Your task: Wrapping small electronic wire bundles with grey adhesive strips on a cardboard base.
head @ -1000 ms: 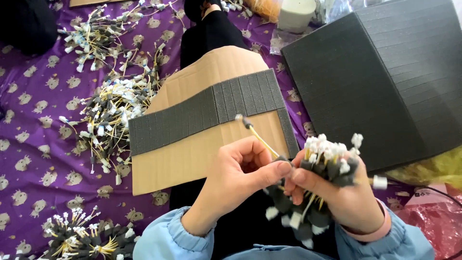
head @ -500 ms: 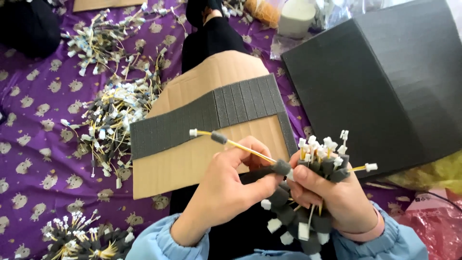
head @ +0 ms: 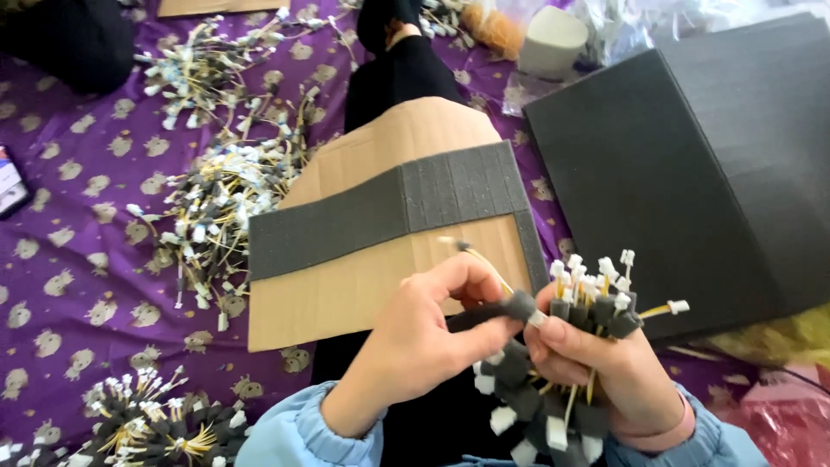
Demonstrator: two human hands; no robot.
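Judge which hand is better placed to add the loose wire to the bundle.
Left, probably. The left hand pinches the loose wire by its grey foam piece, right beside the bundle. The right hand is full, gripping that bundle.

Two bare hands, no gloves, no rings seen; left hand (head: 424, 333) and right hand (head: 596, 363) both uncovered to the wrist; light blue sleeves (head: 298, 432) on both arms, soft padded-looking fabric, creased and bunched near the cuffs; pink inner cuff (head: 661, 428) peeking from under the right sleeve at the wrist; black trousers (head: 402, 78) over legs stretched ahead, plain, no pattern; dark sock or shoe (head: 385, 17) at the far foot, detail too small to tell; nails short, unpainted as far as visible.
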